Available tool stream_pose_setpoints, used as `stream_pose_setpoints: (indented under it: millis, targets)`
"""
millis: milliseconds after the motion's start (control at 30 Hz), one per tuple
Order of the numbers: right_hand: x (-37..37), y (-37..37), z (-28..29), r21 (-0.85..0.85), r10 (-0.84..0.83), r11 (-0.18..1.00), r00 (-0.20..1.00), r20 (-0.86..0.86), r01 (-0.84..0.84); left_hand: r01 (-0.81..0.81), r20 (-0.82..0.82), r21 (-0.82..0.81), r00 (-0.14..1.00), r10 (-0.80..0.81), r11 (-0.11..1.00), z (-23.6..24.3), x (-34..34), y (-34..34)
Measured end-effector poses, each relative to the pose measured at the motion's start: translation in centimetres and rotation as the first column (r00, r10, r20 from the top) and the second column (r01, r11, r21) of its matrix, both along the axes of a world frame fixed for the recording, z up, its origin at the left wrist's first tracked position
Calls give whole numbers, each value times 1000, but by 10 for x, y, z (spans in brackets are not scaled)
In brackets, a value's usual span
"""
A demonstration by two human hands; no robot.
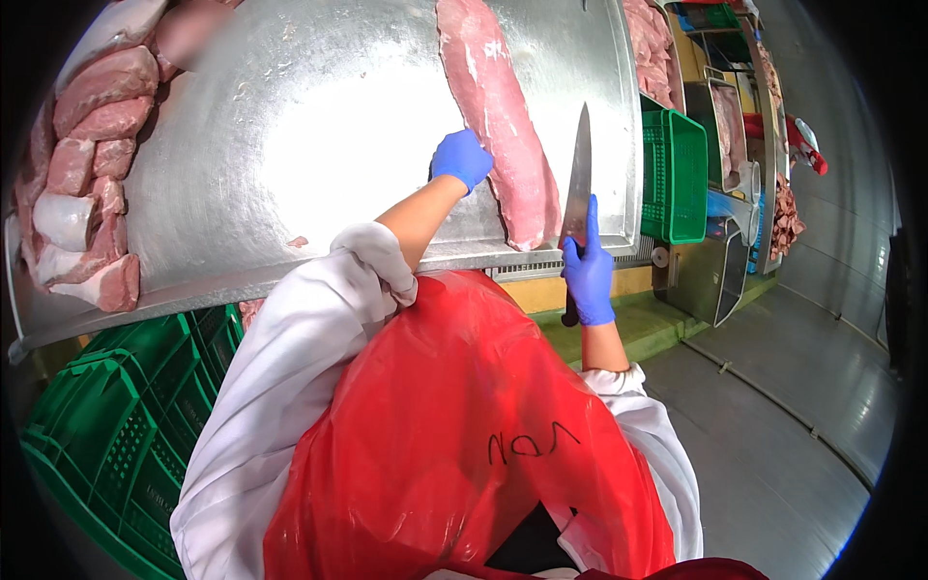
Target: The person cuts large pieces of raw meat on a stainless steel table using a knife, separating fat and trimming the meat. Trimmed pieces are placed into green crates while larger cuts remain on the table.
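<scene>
A long pale-pink boneless meat loin [506,145] lies lengthwise on the steel work table [290,135]. My left hand [461,160], in a blue glove, is closed on the loin's left edge, around its middle. My right hand [589,275], also gloved blue, grips a long knife [580,174] by its dark handle, index finger stretched forward along it; the blade points away from me, upright in the picture, just right of the loin's near end. A small meat scrap [298,242] lies near the front edge.
Cut meat pieces [101,126] line the table's left side. Green crates [116,416] stand below at left, another green crate [677,174] at right, beside trays of meat [648,48]. Farther right are more steel stands, a partly visible person in red [807,145] and grey floor [773,406].
</scene>
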State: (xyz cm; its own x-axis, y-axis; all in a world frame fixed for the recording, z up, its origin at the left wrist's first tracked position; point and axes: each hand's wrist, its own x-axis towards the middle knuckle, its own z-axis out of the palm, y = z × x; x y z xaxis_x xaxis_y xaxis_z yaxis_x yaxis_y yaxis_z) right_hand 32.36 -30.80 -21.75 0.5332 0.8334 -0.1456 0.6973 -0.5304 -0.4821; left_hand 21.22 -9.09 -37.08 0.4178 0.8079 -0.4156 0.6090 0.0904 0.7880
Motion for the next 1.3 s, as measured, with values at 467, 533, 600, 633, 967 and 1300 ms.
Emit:
stream_pose_setpoints:
  millis: [467,533,600,633,967,1300]
  targets:
    - [-23,89,-58,-266,452,879,868,206,-395,-268,417,-422,791,448,866,-41,-14,-15]
    - [-27,70,-52,-307,464,864,868,179,-398,-260,429,-396,795,428,880,-44,-18,-16]
    - [-27,49,-46,-319,468,861,862,195,-395,-246,445,-393,792,417,886,-38,-16,-17]
    - [-28,56,-50,-309,459,867,868,189,-391,-244,451,-401,787,422,883,-36,-16,-15]
    - [-47,28,-48,-419,437,842,884,164,-338,-226,335,-189,900,279,956,-38,-28,-16]
    - [-39,-30,-11,-305,475,863,853,217,-403,-215,430,-485,786,445,848,-32,-68,-32]
